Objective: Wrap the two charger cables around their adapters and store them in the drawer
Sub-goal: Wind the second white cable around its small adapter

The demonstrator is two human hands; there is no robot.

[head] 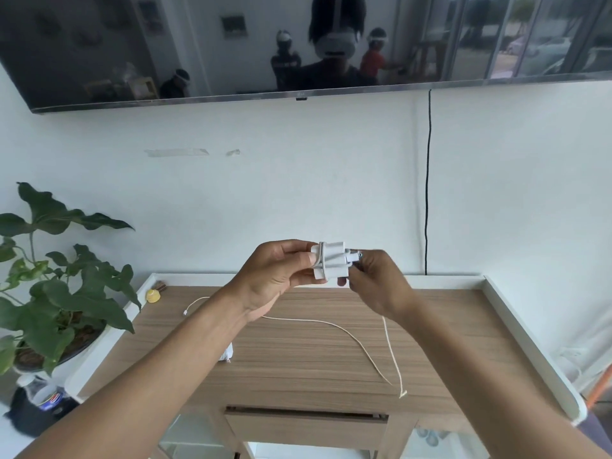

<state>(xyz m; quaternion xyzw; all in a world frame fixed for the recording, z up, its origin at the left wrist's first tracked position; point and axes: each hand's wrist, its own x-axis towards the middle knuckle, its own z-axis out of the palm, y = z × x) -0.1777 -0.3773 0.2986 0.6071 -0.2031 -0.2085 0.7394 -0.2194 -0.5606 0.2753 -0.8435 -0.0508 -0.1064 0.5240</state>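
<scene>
Now the left hand [281, 276] clamps the light, hard adapter [329, 261] above the desk [298, 342], the right hand [377, 283] pinches its limp cable [392, 352] right beside it, where that floppy cord looks best gripped, close in, for snug turns.

Bright, soft daylight, perhaps from windows mirrored in the television [298, 44]; edges bow, moving hands slightly blurred.
</scene>
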